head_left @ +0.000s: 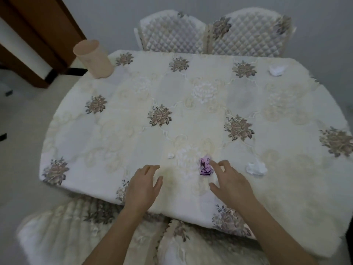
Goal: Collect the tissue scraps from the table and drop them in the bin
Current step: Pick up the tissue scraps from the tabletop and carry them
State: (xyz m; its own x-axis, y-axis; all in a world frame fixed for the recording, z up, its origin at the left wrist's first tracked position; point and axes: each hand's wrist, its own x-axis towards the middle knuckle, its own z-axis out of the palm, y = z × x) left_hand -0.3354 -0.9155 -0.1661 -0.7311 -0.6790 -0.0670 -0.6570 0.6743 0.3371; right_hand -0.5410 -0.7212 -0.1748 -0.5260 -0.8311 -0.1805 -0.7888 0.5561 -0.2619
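Observation:
Several tissue scraps lie on the cream floral tablecloth (191,115). A purple printed scrap (204,167) sits near the front, with my right hand (230,183) open just to its right, its index fingertip almost touching it. A tiny white scrap (171,155) lies left of it. A crumpled white scrap (256,168) rests right of my right hand. Another white scrap (276,69) sits at the far right corner. My left hand (143,186) hovers open and empty near the front edge. A beige bin (93,59) stands beyond the table's far left corner.
Two quilted chairs (214,33) stand against the far side of the table. A cushioned chair (76,232) is right below me at the near edge. A brown wooden door frame (38,35) is at the upper left.

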